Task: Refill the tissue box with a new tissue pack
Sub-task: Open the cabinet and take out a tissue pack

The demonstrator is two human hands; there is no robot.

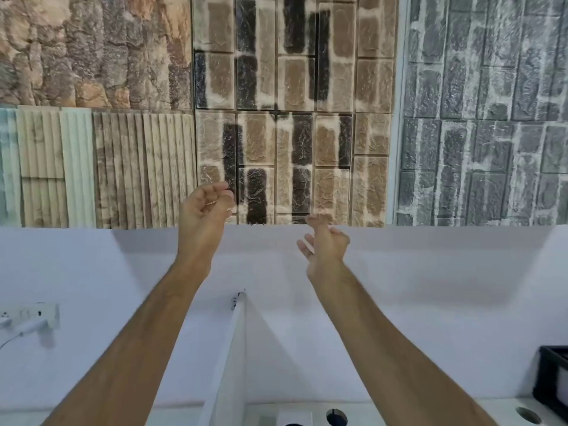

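Both my arms are raised in front of a white partition wall. My left hand (205, 204) is up near the stone-pattern panels, fingers loosely curled, holding nothing. My right hand (324, 244) is lower and to the right, fingers spread and slightly bent, also holding nothing. No tissue box or tissue pack shows in this view. The picture is blurred by motion.
A white divider panel (236, 348) runs toward me between my arms. A wall socket with a white plug (29, 318) sits at the left. A black crate (553, 376) is at the right edge. The desk edge (430, 410) has round cable holes (336, 417).
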